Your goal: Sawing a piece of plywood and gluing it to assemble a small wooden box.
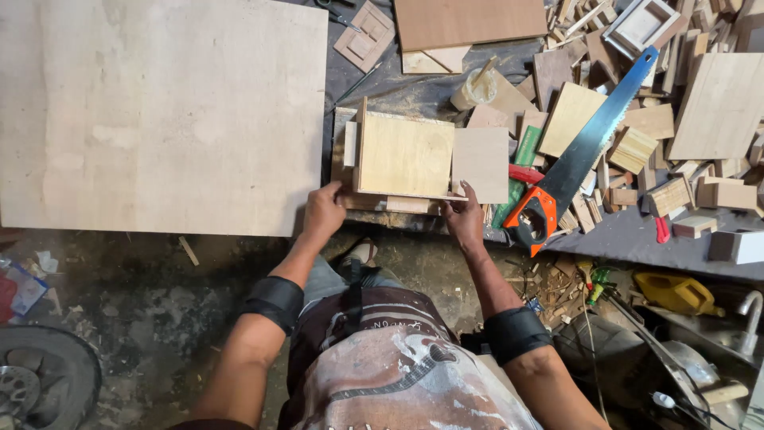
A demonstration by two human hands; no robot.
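Left hand (325, 211): fingers curled over the near left corner of the small wooden box (402, 159), gripping its lower edge.
Right hand (464, 216): thumb and fingers spread and pressed against the near right corner of the same box, more a steadying hold than a closed grip.
Small wooden box: lies on the dark bench (637, 235) directly beyond both hands, held between them; a pale square panel faces up, with thin side walls standing along its left and far edges.
Work done, as it looks: the panel and at least two walls seem joined already; whether glue or nails hold them cannot be told.
Work left, as it looks: the near edge sits over loose strips (406, 205) and does not look closed, so the box appears unfinished.
Loose square panel (481, 163): just right of the box, touching or nearly touching it, beyond the right hand.
Handsaw (577, 155): right of the right hand, orange handle near, blade running away; no hand is on it.
Large plywood sheet (159, 111): left of and beyond the left hand, flat.
Offcut pile (676, 119): far right, well apart from both hands.
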